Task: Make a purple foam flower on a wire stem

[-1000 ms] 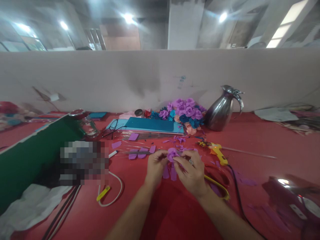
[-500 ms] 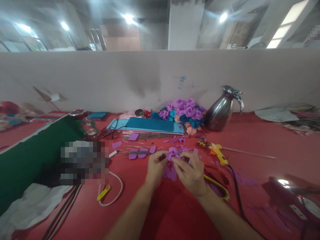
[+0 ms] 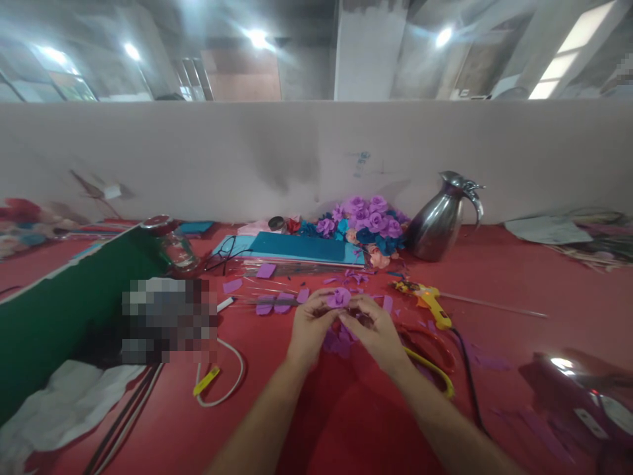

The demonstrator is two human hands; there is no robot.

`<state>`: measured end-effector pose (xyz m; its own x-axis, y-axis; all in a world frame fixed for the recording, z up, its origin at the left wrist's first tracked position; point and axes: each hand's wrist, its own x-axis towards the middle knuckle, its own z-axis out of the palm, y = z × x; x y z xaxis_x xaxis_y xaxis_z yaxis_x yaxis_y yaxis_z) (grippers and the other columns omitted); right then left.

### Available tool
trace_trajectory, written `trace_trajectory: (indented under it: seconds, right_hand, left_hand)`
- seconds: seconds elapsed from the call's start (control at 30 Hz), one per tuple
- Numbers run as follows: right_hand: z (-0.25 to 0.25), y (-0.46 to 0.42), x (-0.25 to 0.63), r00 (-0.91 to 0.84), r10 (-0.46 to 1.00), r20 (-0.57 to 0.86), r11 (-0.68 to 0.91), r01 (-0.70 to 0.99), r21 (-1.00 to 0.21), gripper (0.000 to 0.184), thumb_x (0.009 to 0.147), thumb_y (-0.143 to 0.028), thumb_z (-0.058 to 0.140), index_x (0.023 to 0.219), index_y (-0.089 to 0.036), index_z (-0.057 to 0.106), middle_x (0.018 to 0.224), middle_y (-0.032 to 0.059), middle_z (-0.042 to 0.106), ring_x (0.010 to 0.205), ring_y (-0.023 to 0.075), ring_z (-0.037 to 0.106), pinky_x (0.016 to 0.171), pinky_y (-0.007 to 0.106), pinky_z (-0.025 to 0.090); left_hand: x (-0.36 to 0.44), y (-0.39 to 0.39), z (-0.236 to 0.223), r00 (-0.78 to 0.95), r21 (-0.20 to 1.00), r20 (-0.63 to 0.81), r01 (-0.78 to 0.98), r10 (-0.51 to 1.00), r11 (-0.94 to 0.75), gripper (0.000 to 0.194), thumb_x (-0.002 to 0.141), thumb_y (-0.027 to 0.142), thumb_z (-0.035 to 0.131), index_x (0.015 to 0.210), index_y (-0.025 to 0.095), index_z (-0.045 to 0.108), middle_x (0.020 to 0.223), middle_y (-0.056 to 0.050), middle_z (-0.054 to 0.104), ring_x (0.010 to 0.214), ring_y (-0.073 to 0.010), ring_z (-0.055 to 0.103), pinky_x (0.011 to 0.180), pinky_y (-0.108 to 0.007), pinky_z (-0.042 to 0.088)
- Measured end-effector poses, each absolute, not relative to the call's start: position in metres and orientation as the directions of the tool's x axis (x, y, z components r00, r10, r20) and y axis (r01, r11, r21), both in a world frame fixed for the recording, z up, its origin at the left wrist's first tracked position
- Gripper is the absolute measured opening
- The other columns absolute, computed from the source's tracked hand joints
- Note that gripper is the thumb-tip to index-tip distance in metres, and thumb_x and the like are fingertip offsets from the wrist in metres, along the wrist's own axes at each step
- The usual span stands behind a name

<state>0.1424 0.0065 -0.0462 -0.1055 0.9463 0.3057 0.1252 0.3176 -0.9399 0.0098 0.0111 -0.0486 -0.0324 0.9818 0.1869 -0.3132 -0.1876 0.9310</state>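
Observation:
Between my two hands is a small purple paper flower (image 3: 339, 298), held up over the red table. My left hand (image 3: 310, 323) grips it from the left, thumb and fingers closed at its base. From the right, my right hand (image 3: 373, 328) pinches the same flower, its thumb near the left thumb. Purple paper petals (image 3: 338, 342) lie on the table beneath and between the hands. More cut purple petals (image 3: 283, 303) rest to the left. Right of my right hand are scissors (image 3: 430, 369) with yellow and red handles, partly hidden by the hand.
A yellow hot glue gun (image 3: 432, 309) with a black cord lies to the right. Behind stand a metal jug (image 3: 440, 221) and a heap of purple, blue and peach paper flowers (image 3: 370, 221). Eyeglasses (image 3: 227, 254) and blue sheets (image 3: 297, 248) lie at the back; a green panel (image 3: 79, 290) stands left.
The flower has tipped and shifted slightly, its top now facing more upward. My right hand's fingers have moved from its front to its right side and underside.

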Motion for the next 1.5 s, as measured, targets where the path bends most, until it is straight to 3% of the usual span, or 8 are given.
trace_trajectory:
  seconds: [0.2,0.47,0.67,1.07,1.27,1.43,1.5]
  right_hand:
    - [-0.047,0.009,0.143,-0.006,0.945,0.328,0.325,0.15,-0.934,0.016,0.076,-0.035,0.067,0.075,-0.02,0.07,0.083,0.0053,0.065,0.077,0.0192,0.059,0.064,0.029,0.046]
    - [-0.052,0.011,0.145,-0.012,0.893,0.451,0.433,0.3,-0.85,0.009,0.078,-0.027,0.067,0.072,-0.021,0.069,0.08,0.0025,0.063,0.076,0.0175,0.057,0.068,0.028,0.044]
    - [-0.055,0.011,0.145,-0.055,0.873,0.484,0.475,0.319,-0.82,0.01,0.079,-0.02,0.063,0.07,-0.022,0.067,0.079,0.0015,0.061,0.075,0.0167,0.056,0.069,0.026,0.043]
    - [-0.054,0.009,0.145,-0.065,0.873,0.484,0.473,0.355,-0.806,0.013,0.082,-0.023,0.06,0.071,-0.022,0.067,0.076,0.0019,0.064,0.075,0.0182,0.058,0.069,0.028,0.043]
    - [-0.058,0.012,0.146,-0.062,0.891,0.45,0.442,0.343,-0.829,0.014,0.081,-0.023,0.058,0.069,-0.022,0.065,0.074,0.0023,0.063,0.074,0.0189,0.057,0.07,0.03,0.043]
    - [-0.06,0.012,0.145,-0.033,0.908,0.418,0.405,0.329,-0.853,0.013,0.079,-0.027,0.06,0.069,-0.022,0.066,0.074,0.003,0.064,0.073,0.0194,0.057,0.069,0.03,0.043]
    - [-0.059,0.013,0.145,-0.005,0.915,0.405,0.384,0.324,-0.865,0.013,0.078,-0.028,0.062,0.068,-0.022,0.066,0.073,0.0023,0.064,0.071,0.0187,0.057,0.067,0.029,0.042]
  left_hand:
    - [0.007,0.011,-0.044,0.025,0.942,0.175,-0.295,0.984,-0.16,0.016,0.064,0.015,0.069,0.078,0.02,0.076,0.102,-0.007,0.068,0.091,-0.0206,0.063,0.081,-0.031,0.049]
    - [-0.007,0.011,-0.037,-0.072,0.933,-0.015,-0.359,0.997,-0.012,0.015,0.068,0.032,0.066,0.068,0.017,0.071,0.07,-0.003,0.065,0.065,-0.0137,0.055,0.064,-0.025,0.043]
    - [-0.006,0.01,-0.032,-0.03,0.953,0.058,-0.295,0.998,-0.064,0.008,0.067,0.022,0.068,0.062,0.017,0.066,0.06,0.001,0.057,0.06,-0.0105,0.049,0.061,-0.022,0.038]
    - [-0.004,0.009,-0.029,-0.105,0.97,0.072,-0.222,0.992,-0.094,0.01,0.067,0.024,0.063,0.061,0.017,0.062,0.059,0.001,0.054,0.059,-0.0114,0.046,0.059,-0.023,0.036]
    - [-0.002,0.007,-0.029,0.005,0.971,0.041,-0.236,0.999,-0.038,0.016,0.069,0.024,0.06,0.055,0.017,0.056,0.052,0.003,0.046,0.051,-0.01,0.04,0.054,-0.023,0.033]
    - [-0.003,0.009,-0.03,-0.113,0.977,0.073,-0.194,0.991,-0.094,0.02,0.073,0.024,0.055,0.055,0.018,0.052,0.055,0.002,0.048,0.055,-0.0115,0.042,0.055,-0.024,0.034]
    - [-0.005,0.008,-0.03,-0.168,0.978,0.164,-0.099,0.972,-0.183,0.014,0.076,0.024,0.054,0.063,0.019,0.057,0.062,0.001,0.052,0.059,-0.0128,0.046,0.058,-0.025,0.036]
